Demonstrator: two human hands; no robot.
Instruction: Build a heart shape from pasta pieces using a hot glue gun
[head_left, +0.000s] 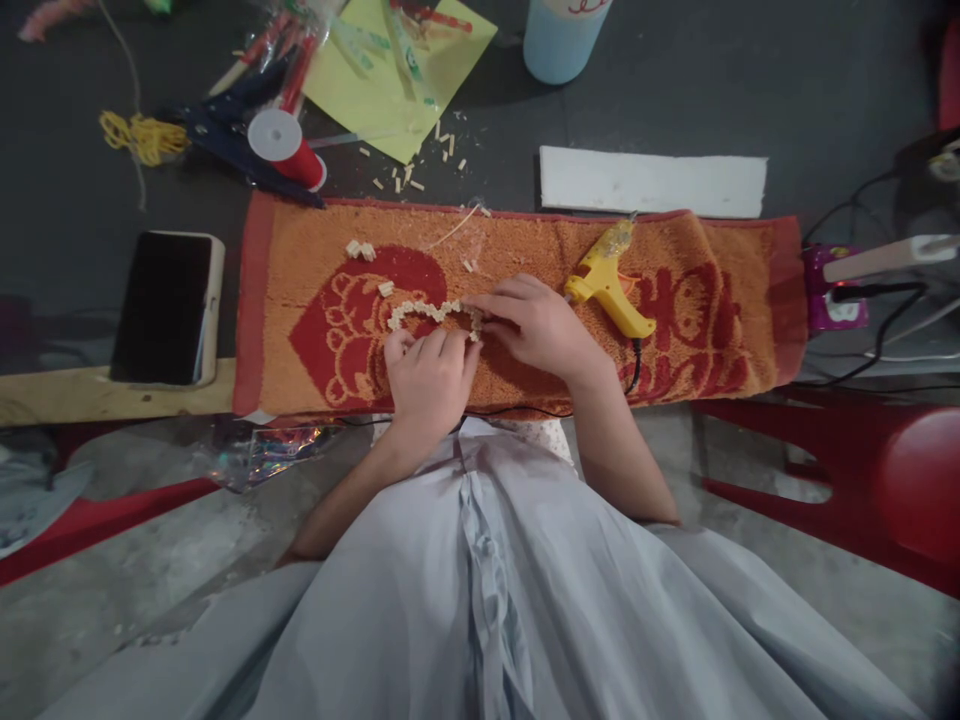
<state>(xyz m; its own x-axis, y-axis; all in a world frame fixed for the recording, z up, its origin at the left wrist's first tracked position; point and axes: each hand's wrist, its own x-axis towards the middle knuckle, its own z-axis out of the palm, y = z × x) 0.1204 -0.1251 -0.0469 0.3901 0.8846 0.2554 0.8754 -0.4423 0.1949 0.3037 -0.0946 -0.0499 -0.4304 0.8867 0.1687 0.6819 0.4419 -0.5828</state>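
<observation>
A pale outline of small wooden stick pieces [429,310], curved like the top of a heart, lies on the orange and red towel [525,250]. My left hand [429,375] grips its near edge with curled fingers, hiding the lower part. At the right end, my right hand [536,325] pinches the outline between thumb and fingers. To the right of that hand, a yellow glue gun [611,285] rests on the towel, nozzle pointing away. Small clusters of cut sticks [360,250] lie at the upper left of the outline.
A phone [165,308] lies left of the towel. Behind it are a red thread spool [289,150], dark blue pliers-like tool [225,125], yellow paper [360,70] and loose stick bits. A white strip [652,182] and a blue cup [562,40] sit at the back. Red chairs [900,480] flank me.
</observation>
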